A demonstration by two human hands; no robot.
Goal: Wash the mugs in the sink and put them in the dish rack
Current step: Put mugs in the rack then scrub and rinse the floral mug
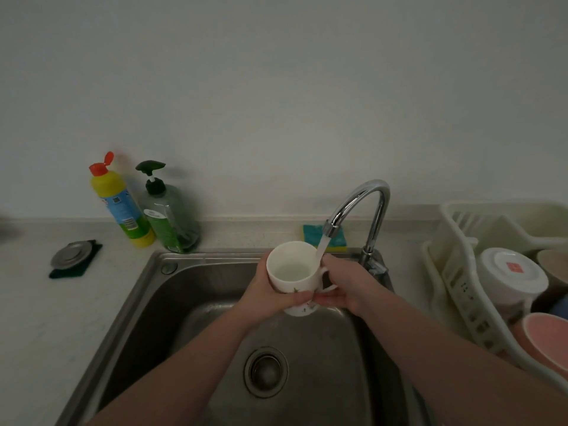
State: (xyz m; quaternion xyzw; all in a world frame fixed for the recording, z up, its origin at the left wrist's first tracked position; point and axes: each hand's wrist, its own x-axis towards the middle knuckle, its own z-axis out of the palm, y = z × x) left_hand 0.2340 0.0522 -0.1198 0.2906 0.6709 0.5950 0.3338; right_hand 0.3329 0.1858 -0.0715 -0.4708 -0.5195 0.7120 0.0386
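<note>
Water from the curved chrome tap (362, 207) fills the white ceramic mug (292, 275), gripped by left hand (267, 298) and right hand (344, 284) (wet fingers could let it slip).

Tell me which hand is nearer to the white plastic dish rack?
Right. The right hand holds the white mug at its handle side, toward the white plastic dish rack; the left hand grips the mug's far side.

You hold the mug (292, 273) over the sink (190, 305), under the faucet (362, 207), your left hand (267, 293) on its left and your right hand (344, 284) on its right. A sponge (336, 239) lies behind it. Two bottles (147, 207) stand at the table's back left; the dish rack (461, 290) sits right of the sink.
</note>
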